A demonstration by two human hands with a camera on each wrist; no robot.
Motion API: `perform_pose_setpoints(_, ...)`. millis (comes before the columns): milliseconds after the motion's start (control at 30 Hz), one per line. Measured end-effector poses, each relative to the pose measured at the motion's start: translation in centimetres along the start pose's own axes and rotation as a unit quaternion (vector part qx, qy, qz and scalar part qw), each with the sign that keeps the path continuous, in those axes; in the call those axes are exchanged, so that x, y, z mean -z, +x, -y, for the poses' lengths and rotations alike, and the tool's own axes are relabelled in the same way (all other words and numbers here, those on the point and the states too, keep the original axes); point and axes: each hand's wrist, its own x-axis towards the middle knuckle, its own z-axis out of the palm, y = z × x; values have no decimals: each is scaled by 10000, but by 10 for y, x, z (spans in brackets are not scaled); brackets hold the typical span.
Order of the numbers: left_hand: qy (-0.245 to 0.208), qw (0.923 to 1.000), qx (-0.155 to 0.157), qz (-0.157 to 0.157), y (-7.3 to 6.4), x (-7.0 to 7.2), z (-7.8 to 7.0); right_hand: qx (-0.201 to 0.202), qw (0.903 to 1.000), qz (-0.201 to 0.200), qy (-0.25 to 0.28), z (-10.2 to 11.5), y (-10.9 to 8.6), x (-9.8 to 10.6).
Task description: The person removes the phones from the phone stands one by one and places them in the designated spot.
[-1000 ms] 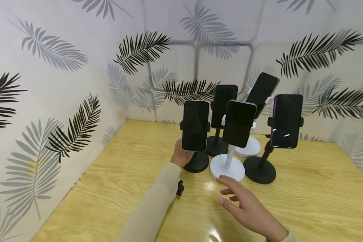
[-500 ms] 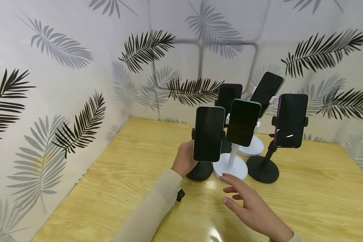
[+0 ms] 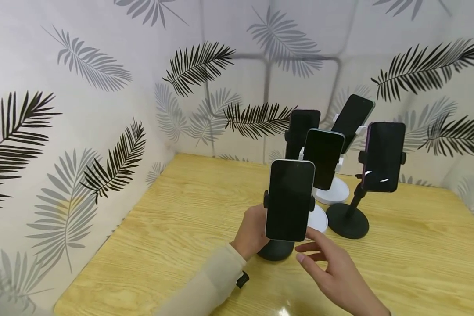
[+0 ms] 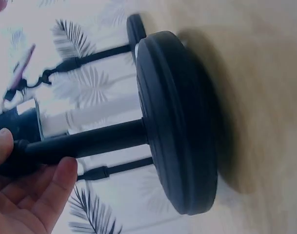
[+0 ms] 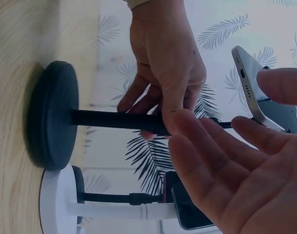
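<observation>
My left hand grips the black pole of a phone stand, just under its holder. Clamped upright in that holder is a dark-screened phone with a pale rim. The stand's round black base is low over the wooden table; I cannot tell whether it touches. On the other side, my right hand has loosely bent fingers with nothing between them. Its fingertips lie close to the phone's lower right corner in the head view. From the right wrist, the fingers overlap the pole's upper end, and contact is unclear.
Behind stands a white stand holding a phone, its white base partly covered. Two more phones are held farther back. To the right is a black stand with a purple-edged phone. A leaf-patterned wall backs the table.
My left hand has brought the black stand with its phone nearer and to the right, in front of the white stand. The right hand has shifted slightly right and now lies beside the phone.
</observation>
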Motion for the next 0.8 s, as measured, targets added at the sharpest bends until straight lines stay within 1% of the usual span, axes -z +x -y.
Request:
perform_pose_setpoints(167,-25,9992,-408,-16,-11,-6,-11,-174,9993,-313,129,6,-2,3)
perform_pose_setpoints(233,-102,9985,-539,-9,-14,-8,-16,-181,9987,-426,198,7,-3,4)
perform_pose_setpoints(333,-225,9983,-543,60,-15,-11,-22,-207,9972,-646,320,8,-4,5)
perform_pose_setpoints(400,-423,9981,-424,166,-14,-11,-25,-217,9958,-804,386,7,-4,6)
perform_pose_setpoints(467,-510,9979,-290,291,-12,-11,-27,-310,9942,-883,522,7,-3,5)
perform_pose_setpoints(500,-520,9976,-241,376,-12,-11,-27,-331,9935,-911,598,7,-3,4)
perform_pose_setpoints(633,-841,9933,49,785,-11,-8,-23,-308,9911,-971,855,6,-2,1)
perform_pose_setpoints(700,-1209,9871,315,997,-11,-5,-20,-200,9906,-1030,874,6,-1,-1)
perform_pose_setpoints(733,-1412,9834,489,1031,-11,-2,-19,-174,9905,-1050,866,6,-1,-2)
perform_pose_setpoints(800,-1734,9764,853,960,-10,4,-18,-149,9904,-1092,831,6,-1,-3)
